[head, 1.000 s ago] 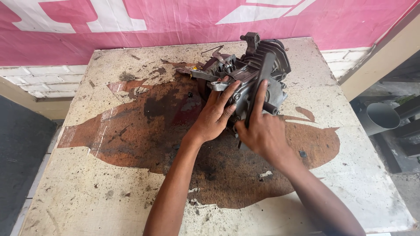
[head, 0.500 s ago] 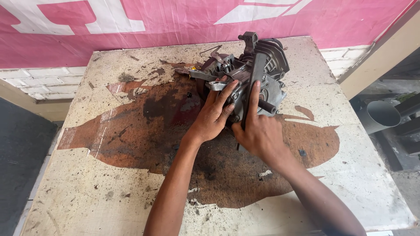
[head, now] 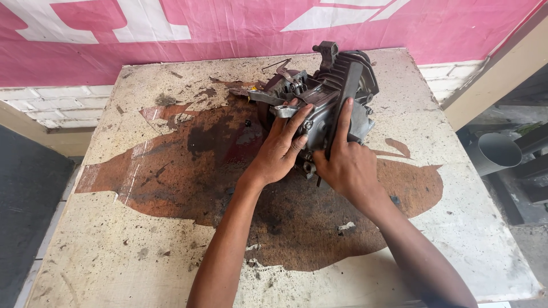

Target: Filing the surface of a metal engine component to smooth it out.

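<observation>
Along the left edge there is a dark strip of floor point(head: 25, 228), with pale bricks point(head: 57, 105) below the pink banner point(head: 171, 34) that hangs behind. The desk point(head: 114, 256) has a chipped, dirty cream top with a big brown worn patch point(head: 188, 171) across its middle and small crumbs of debris point(head: 346, 227) near the front. The left hand point(head: 279, 149) lies flat with fingers spread against the near left face of the small engine point(head: 331, 100), not closed round anything. The engine, grey metal with dark cooling fins, sits toward the back right of the desk, on the upper edge of the brown patch. A bent metal bracket point(head: 260, 94) juts from its left side, just beyond the left fingertips. The right hand point(head: 345, 165) grips the engine's lower right side, index finger stretched up along the casing and the other fingers curled under it. Off the desk on the right, a grey pipe point(head: 496, 153) lies low beside a tan beam point(head: 491, 85). No containers are visible.
</observation>
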